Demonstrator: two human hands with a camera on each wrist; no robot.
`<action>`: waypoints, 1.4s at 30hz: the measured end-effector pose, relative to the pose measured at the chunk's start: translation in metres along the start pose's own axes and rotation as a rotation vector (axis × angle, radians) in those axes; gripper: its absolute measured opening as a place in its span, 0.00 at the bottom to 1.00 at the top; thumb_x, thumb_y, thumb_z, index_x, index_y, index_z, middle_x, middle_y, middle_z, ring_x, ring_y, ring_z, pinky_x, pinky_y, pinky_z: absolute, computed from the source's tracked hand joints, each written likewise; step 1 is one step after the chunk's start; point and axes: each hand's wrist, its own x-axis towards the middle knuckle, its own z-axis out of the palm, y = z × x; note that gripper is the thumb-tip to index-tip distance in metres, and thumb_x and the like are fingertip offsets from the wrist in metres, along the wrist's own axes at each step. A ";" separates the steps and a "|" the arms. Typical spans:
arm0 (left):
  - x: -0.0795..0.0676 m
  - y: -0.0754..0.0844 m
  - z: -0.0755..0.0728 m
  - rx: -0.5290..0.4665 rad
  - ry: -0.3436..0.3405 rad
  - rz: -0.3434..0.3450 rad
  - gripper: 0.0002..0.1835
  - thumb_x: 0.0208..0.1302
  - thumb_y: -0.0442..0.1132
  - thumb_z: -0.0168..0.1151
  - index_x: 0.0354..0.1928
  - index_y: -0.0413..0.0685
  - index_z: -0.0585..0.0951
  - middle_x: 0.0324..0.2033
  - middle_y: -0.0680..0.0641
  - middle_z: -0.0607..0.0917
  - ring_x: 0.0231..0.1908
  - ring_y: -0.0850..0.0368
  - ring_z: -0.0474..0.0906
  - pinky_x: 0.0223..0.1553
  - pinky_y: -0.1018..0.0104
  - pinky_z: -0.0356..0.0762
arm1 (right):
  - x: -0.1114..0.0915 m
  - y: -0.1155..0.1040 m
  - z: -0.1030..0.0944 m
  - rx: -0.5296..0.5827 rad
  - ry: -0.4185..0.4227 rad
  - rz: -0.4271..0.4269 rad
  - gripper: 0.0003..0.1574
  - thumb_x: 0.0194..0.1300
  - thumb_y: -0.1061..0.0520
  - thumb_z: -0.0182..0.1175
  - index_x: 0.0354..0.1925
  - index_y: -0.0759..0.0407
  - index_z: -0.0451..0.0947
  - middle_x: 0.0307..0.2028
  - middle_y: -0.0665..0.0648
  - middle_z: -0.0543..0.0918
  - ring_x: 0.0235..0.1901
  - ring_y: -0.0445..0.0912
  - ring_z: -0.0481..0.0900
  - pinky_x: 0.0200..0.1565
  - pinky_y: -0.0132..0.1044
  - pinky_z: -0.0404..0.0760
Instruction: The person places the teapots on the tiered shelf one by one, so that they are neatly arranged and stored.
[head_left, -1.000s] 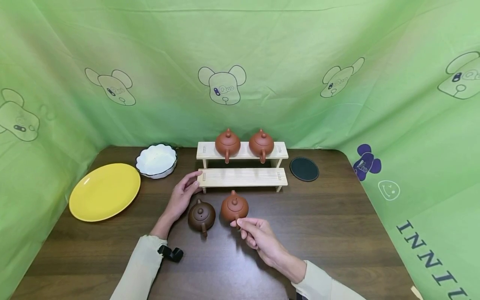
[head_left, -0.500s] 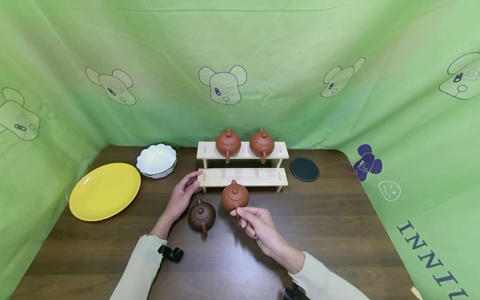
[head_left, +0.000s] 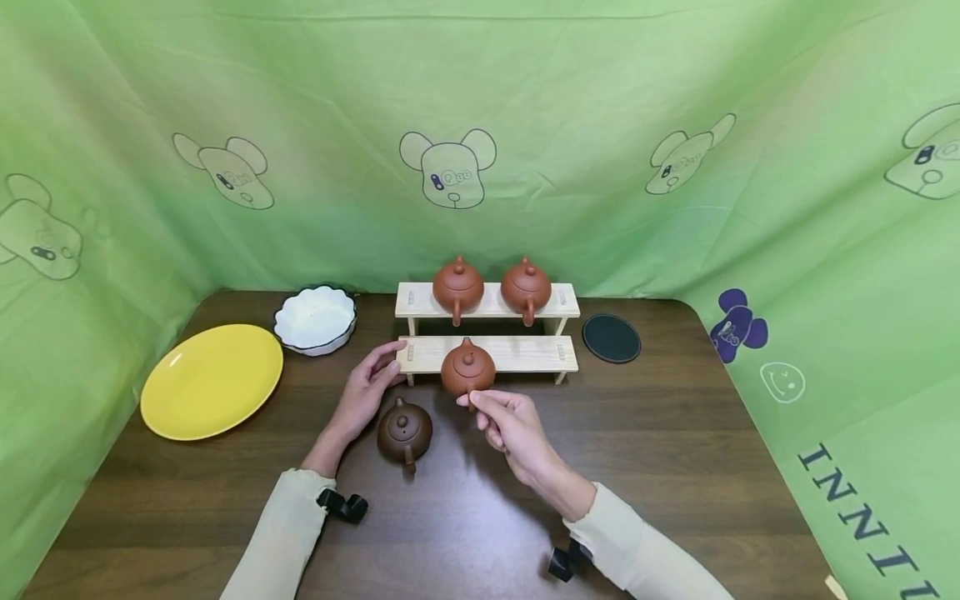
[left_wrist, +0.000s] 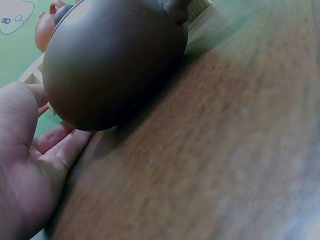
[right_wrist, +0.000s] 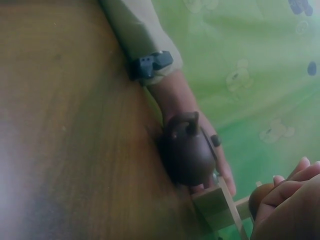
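Note:
My right hand pinches the handle of a reddish-brown clay teapot, which overlaps the lower step of a two-tier wooden shelf in the head view. Its spout points away from me. At the shelf's left end, my left hand holds the lower step by its corner. A dark brown teapot stands on the table just right of that hand; it fills much of the left wrist view. Two more reddish-brown teapots, a left one and a right one, sit on the upper step.
A yellow oval plate lies at the left of the wooden table, with a white scalloped bowl behind it. Right of the shelf is a round black coaster. Green cloth encloses the back and sides.
My right hand has lifted the reddish-brown teapot and carried it forward from the table to the lower step. The left hand stays at the shelf's end.

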 end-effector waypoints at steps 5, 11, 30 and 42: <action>-0.001 0.000 0.000 -0.002 0.002 0.003 0.23 0.89 0.32 0.53 0.78 0.32 0.72 0.74 0.28 0.75 0.59 0.68 0.82 0.61 0.73 0.86 | 0.006 0.001 0.003 0.000 0.014 0.002 0.12 0.82 0.58 0.65 0.45 0.63 0.92 0.21 0.47 0.77 0.14 0.33 0.62 0.15 0.22 0.57; -0.001 0.000 0.000 -0.017 0.006 -0.003 0.23 0.88 0.31 0.53 0.78 0.32 0.72 0.73 0.28 0.75 0.58 0.68 0.82 0.60 0.72 0.87 | 0.013 0.002 0.006 -0.006 0.025 -0.003 0.12 0.81 0.58 0.65 0.46 0.64 0.92 0.21 0.46 0.78 0.14 0.32 0.63 0.15 0.22 0.57; -0.001 0.000 -0.001 -0.002 -0.001 -0.001 0.23 0.88 0.32 0.53 0.78 0.33 0.73 0.74 0.29 0.75 0.58 0.68 0.82 0.61 0.72 0.86 | 0.033 0.004 0.014 0.002 0.054 -0.040 0.12 0.81 0.57 0.65 0.44 0.64 0.91 0.23 0.46 0.80 0.15 0.33 0.65 0.16 0.22 0.59; 0.000 0.000 0.000 -0.001 -0.010 0.007 0.23 0.89 0.33 0.53 0.78 0.33 0.73 0.74 0.30 0.75 0.60 0.67 0.81 0.62 0.71 0.86 | 0.044 0.004 0.018 0.035 0.079 -0.065 0.12 0.82 0.57 0.64 0.45 0.64 0.91 0.23 0.46 0.79 0.15 0.33 0.66 0.17 0.22 0.61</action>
